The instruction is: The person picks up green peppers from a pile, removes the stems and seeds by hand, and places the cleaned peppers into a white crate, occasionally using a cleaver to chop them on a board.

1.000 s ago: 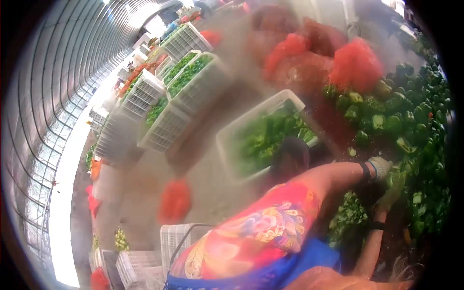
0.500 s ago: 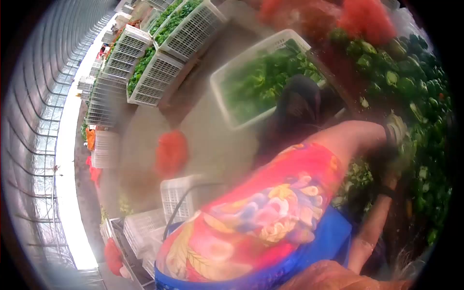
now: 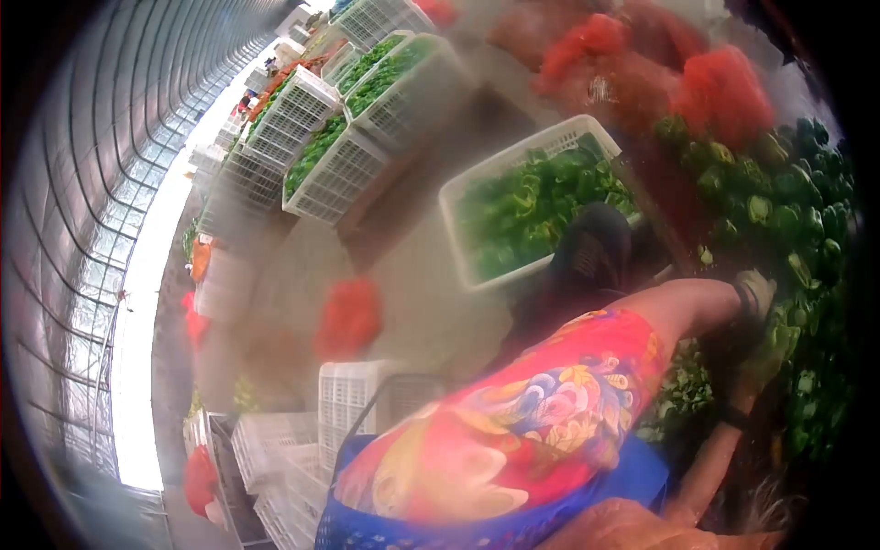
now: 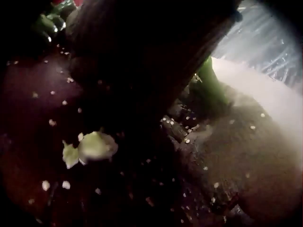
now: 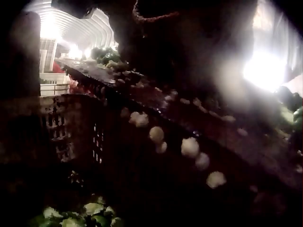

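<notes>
In the head view both hands work close together at the edge of a pile of green peppers. My left hand, gloved with a dark band at the wrist, is beside my right hand; how its fingers lie is hidden. The right hand grips a green pepper, part of which shows as a green patch in the left wrist view. Pale seeds and a yellowish pepper scrap lie under the left wrist. Below the forearms is a heap of cut pepper cores, also seen as cores in the right wrist view.
A white crate of green peppers stands beyond a dark shoe. Red mesh bags lie at the pile's far end. Stacked white crates line the aisle. A dark table edge is dotted with pale scraps.
The head view swings and settles, shifting the crates and bags across the picture. Both hands stay together by the pepper pile, the left one appearing farther right and higher than a second ago.
</notes>
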`<state>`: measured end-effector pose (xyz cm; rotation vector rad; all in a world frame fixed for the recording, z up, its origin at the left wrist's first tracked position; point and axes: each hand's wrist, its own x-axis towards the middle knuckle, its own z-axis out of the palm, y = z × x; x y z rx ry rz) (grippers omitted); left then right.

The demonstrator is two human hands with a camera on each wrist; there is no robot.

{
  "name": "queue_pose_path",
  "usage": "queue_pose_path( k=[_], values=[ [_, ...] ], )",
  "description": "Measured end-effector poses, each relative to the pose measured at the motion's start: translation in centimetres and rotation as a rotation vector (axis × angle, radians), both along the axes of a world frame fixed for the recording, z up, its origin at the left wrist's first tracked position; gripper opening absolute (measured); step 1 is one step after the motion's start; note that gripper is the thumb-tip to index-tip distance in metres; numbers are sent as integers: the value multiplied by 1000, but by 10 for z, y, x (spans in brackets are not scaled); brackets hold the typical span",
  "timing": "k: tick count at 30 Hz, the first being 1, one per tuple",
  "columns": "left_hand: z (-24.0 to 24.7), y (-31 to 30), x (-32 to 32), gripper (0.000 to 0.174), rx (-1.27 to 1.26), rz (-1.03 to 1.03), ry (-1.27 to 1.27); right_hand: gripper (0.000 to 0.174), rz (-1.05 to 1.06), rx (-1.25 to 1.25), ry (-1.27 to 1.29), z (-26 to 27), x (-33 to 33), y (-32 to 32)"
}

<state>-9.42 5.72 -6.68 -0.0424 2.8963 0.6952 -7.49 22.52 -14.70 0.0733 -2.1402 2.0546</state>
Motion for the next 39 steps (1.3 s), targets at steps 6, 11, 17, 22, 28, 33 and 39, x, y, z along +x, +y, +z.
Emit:
queue_pose_path(
  k=[6,11,17,22,28,33,39],
  values=[
    [-17,0,9,45,220,119,179,51,-43,-485,-365,53,23,-36],
    [2,-10,41,44,231,56,256,52,-16,-523,-521,76,22,-48],
    [-2,-12,24,38,-29,-78,259,52,-9,-378,-476,96,20,-69],
    [0,8,26,34,157,53,227,52,-1,-349,-346,95,22,-74],
    [-6,15,13,43,53,106,129,52,22,-471,-417,70,12,-61],
    [24,-4,27,53,69,50,-5,54,-52,-423,-453,115,41,-79],
    [24,-32,43,53,121,63,81,48,8,-135,-165,37,8,-52]
  ],
)
